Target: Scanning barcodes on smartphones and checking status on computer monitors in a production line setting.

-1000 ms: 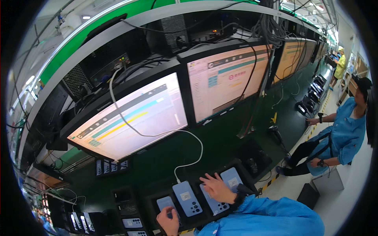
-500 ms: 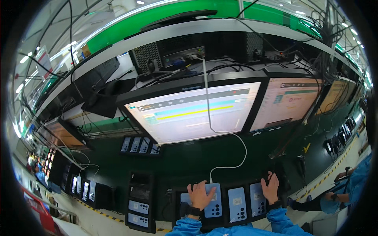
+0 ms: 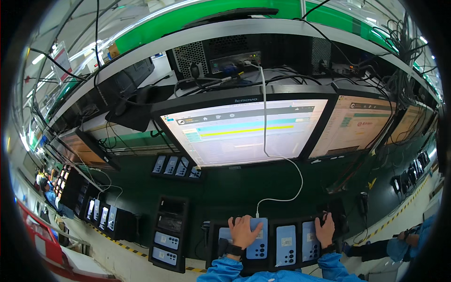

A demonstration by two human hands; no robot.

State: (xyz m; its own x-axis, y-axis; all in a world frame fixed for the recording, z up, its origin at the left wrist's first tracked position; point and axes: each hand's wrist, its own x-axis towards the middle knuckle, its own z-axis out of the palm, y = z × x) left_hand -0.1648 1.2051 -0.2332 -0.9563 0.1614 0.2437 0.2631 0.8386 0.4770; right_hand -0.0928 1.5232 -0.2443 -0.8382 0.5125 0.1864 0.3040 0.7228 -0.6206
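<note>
In front of me a black tray (image 3: 277, 266) holds several blue smartphones, backs up. A white cable runs into the top end of one phone (image 3: 257, 248). My left hand (image 3: 244, 232) lies over that phone's left side, fingers apart and thumb across its back; it also partly covers the leftmost phone (image 3: 224, 232). The middle phone (image 3: 285, 244) lies untouched between my hands, a pale label on its back. At the right end, my right hand (image 3: 325, 231) rests by the edge of another phone (image 3: 310, 241), fingers loosely stretched and holding nothing visible.
A lit monitor (image 3: 244, 136) stands behind the tray, with the white cable (image 3: 300, 178) hanging before it. Left is a second black tray (image 3: 185, 225) with two phones; more phones (image 3: 176, 165) lie farther back. A handheld scanner (image 3: 362, 203) and a co-worker's sleeve (image 3: 427, 230) are at right.
The whole view has shifted slightly, moving the monitor rightward in it. My right hand's fingers have drawn closer together; my left hand stays on the cabled phone.
</note>
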